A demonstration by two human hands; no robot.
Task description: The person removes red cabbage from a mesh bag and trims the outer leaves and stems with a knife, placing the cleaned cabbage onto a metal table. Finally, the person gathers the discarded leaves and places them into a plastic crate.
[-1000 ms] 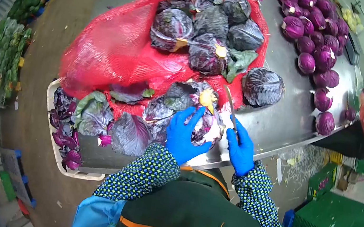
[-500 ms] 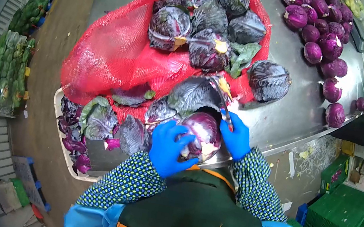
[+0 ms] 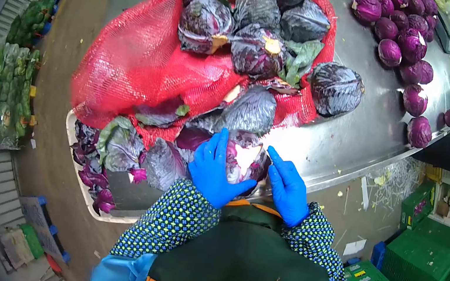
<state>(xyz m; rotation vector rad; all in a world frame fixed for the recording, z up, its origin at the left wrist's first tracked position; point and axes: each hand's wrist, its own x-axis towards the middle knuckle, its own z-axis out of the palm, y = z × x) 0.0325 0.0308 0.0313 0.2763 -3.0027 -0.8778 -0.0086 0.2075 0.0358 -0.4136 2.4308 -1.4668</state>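
Observation:
A partly trimmed red cabbage [image 3: 243, 164] with a pale cut patch on top sits between my two hands, at the near table edge. My left hand [image 3: 215, 169] wraps round its left side, thumb across the near side. At its right edge is my right hand [image 3: 288, 191], index and middle fingers extended, the others curled out of sight; what they hold is hidden, and no blade shows. Loose dark leaves [image 3: 164, 163] lie left of my left hand. Just beyond the cabbage rests a large outer leaf [image 3: 249, 110].
A red mesh bag [image 3: 131, 59] lies beneath several untrimmed cabbages [image 3: 252, 50]. One more cabbage [image 3: 336, 89] is right of it. Trimmed purple cabbages [image 3: 413, 46] line the far right. A white-rimmed tray [image 3: 72, 158] of leaves is at left, green crates [image 3: 424, 263] at lower right.
The cabbage has turned, showing its pale cut patch upward. My right hand has moved slightly down, and the knife seen in it earlier no longer shows. My left hand has shifted up and right.

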